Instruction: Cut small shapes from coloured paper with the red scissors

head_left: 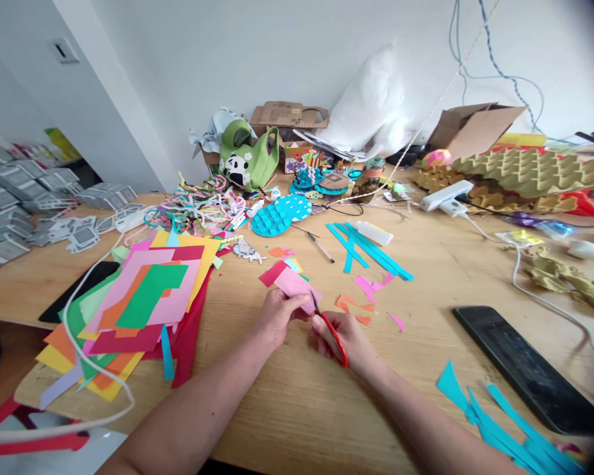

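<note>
My left hand [280,316] pinches a small piece of pink paper [293,284] above the wooden table. In my right hand [344,333] is a pair of scissors with red handles [337,343], its dark blades at the paper's right edge. Just beyond the paper lie a dark red scrap [273,272] and a few small coloured bits. Orange scraps [349,305] and pink scraps [369,287] are scattered to the right of my hands. How far the blades are apart is hard to see.
Stacked coloured paper [153,303] covers the table's left side, with a white cable [72,330] across it. Blue strips [371,251], a pen [321,247] and blue card discs [272,219] lie ahead. A black phone-like slab [519,363] is at right; egg trays [534,171] stand behind.
</note>
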The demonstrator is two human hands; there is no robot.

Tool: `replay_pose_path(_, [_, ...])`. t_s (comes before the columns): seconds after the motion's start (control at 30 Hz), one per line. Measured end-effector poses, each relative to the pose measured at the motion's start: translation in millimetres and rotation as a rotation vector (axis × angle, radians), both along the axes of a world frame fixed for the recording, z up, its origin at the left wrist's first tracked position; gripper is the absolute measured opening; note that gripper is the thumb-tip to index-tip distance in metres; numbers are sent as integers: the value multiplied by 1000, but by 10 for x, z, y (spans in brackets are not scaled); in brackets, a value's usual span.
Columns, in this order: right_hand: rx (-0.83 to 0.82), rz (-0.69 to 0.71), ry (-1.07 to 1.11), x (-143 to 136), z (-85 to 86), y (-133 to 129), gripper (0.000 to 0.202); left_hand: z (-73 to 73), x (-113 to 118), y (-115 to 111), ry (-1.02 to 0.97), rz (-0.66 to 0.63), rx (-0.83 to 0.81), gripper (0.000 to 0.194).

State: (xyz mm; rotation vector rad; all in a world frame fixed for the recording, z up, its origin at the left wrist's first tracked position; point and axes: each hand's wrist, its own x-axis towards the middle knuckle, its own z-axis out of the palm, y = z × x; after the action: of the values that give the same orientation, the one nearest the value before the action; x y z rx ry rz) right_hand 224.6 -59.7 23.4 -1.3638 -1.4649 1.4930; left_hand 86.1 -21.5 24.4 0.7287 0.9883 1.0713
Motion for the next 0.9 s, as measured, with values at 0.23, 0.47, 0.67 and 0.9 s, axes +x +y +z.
replay_pose_path(0.23, [-3,6,5,-2,25,7,58,7,4,-2,13,-10,5,21])
replay_pose_path(0.47, [7,9,9,7,-4,8,59,-11,6,-12,10,-26,24,17])
replay_pose_path(0.67, [13,11,-1,4,-9,6,59,-16,3,0,8,-34,18,18])
replay_pose_path(0.9, [-5,8,8,12,-17,2,57,11,-4,-6,-7,-24,2,20])
